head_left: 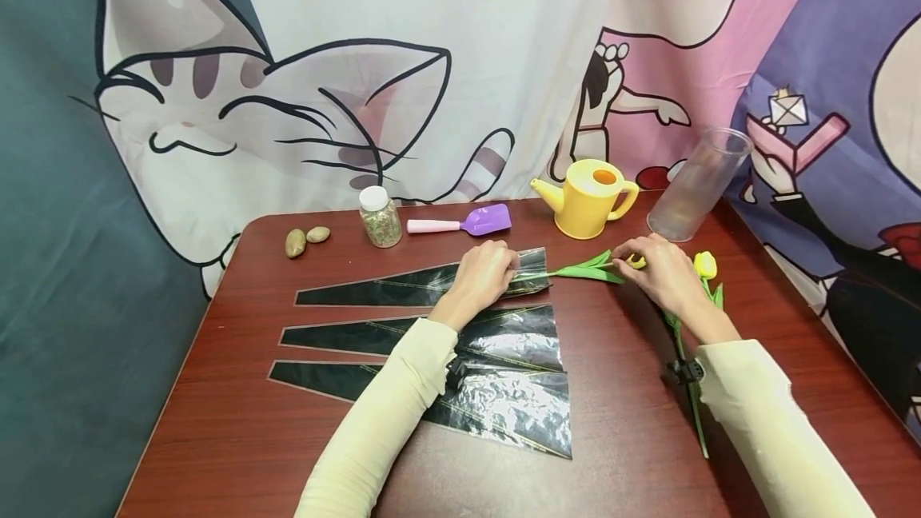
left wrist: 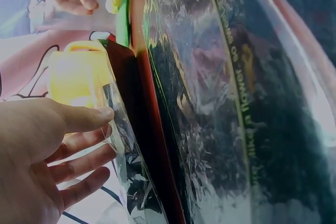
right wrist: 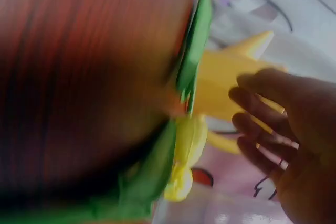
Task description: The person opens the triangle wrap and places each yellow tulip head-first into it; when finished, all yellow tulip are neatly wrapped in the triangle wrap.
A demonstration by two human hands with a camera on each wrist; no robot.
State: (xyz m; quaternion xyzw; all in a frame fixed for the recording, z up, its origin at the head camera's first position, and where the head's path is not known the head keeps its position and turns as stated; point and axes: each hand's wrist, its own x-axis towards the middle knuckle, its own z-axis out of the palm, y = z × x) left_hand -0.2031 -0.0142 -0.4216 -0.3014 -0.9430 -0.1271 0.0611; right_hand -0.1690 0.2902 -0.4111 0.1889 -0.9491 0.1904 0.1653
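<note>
Head view: the left grip (head_left: pixel 482 272) pinches the upper bouquet sleeve (head_left: pixel 403 288); the right grip (head_left: pixel 665 272), fingers loosely spread, is beside a yellow tulip (head_left: pixel 590 271) whose stem lies at the sleeve's wide mouth. Slack film could snag the leaves if that mouth collapses.

There are three sleeves (head_left: pixel 511 338), two stones (head_left: pixel 295 243), one jar (head_left: pixel 381 222).

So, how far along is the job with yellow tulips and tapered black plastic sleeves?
Done: three sleeves are laid out. In hand: the left hand pinches the farthest sleeve; one tulip reaches it stem first, its bloom by the right hand. Apparently remaining: another tulip lying unsleeved at right.
</note>
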